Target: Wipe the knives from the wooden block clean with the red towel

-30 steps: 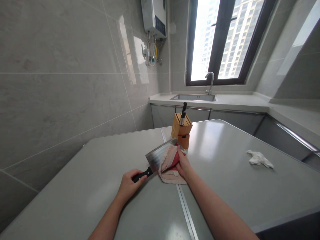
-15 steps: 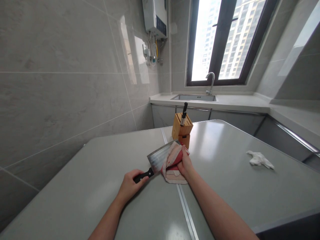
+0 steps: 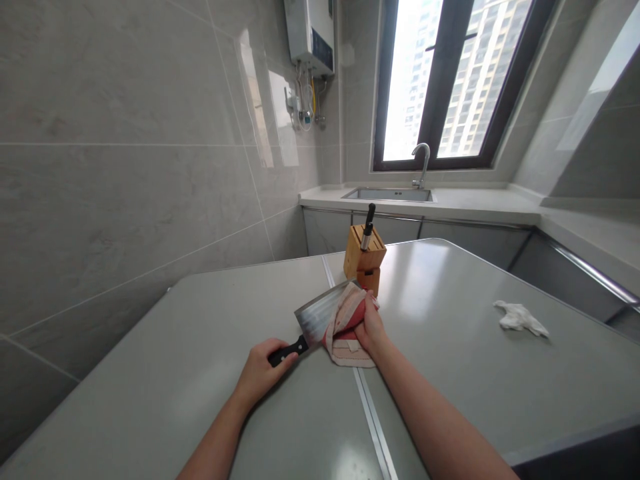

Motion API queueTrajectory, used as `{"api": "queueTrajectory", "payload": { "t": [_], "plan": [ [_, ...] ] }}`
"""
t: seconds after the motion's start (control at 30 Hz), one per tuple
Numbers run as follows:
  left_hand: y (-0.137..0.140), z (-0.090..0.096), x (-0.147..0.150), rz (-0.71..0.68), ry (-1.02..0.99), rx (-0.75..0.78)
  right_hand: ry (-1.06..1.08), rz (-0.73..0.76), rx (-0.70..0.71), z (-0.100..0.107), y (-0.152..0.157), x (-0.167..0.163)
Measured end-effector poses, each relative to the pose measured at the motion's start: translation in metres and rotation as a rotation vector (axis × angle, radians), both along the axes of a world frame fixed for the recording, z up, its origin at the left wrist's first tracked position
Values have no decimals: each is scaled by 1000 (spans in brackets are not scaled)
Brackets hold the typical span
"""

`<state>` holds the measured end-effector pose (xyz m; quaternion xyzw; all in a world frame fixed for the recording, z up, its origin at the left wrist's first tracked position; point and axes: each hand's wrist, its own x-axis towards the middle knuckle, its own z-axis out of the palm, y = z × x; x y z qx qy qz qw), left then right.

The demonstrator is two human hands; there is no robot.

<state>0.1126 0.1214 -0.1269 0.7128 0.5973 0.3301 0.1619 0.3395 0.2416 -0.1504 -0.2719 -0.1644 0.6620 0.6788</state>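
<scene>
My left hand is wrapped round the black handle of a cleaver, whose broad steel blade points away to the right. A red and pale pink striped cloth is folded over the far part of the blade. My right hand grips the cloth with the thumb on top, pressing it around the blade; the fingers beneath are partly hidden. Just beyond the blade stands a wooden knife block with a black-handled tool upright in one slot.
A crumpled white tissue lies on the grey table at the right. A metal strip runs across the tabletop. Behind are a counter with a sink and tap, and a tiled wall closes off the left.
</scene>
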Motion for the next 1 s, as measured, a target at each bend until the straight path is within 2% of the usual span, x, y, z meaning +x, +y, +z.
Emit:
{"api": "queueTrajectory", "payload": {
  "t": [0.27, 0.43, 0.63, 0.87, 1.0],
  "plan": [
    [-1, -1, 3, -36, 42, 10, -42, 50, -14, 4, -6, -2],
    [-3, 1, 6, -58, 54, 27, -134, 188, 94, 11, -24, -10],
    [-6, 5, 11, -152, 48, 65, -393, 308, 215, 19, -43, -17],
    [-7, 6, 24, -241, 11, 66, -485, 525, 236, 20, -53, -18],
    [-7, 6, 25, -259, -5, 48, -530, 552, 228, 18, -53, -19]
  ]
}}
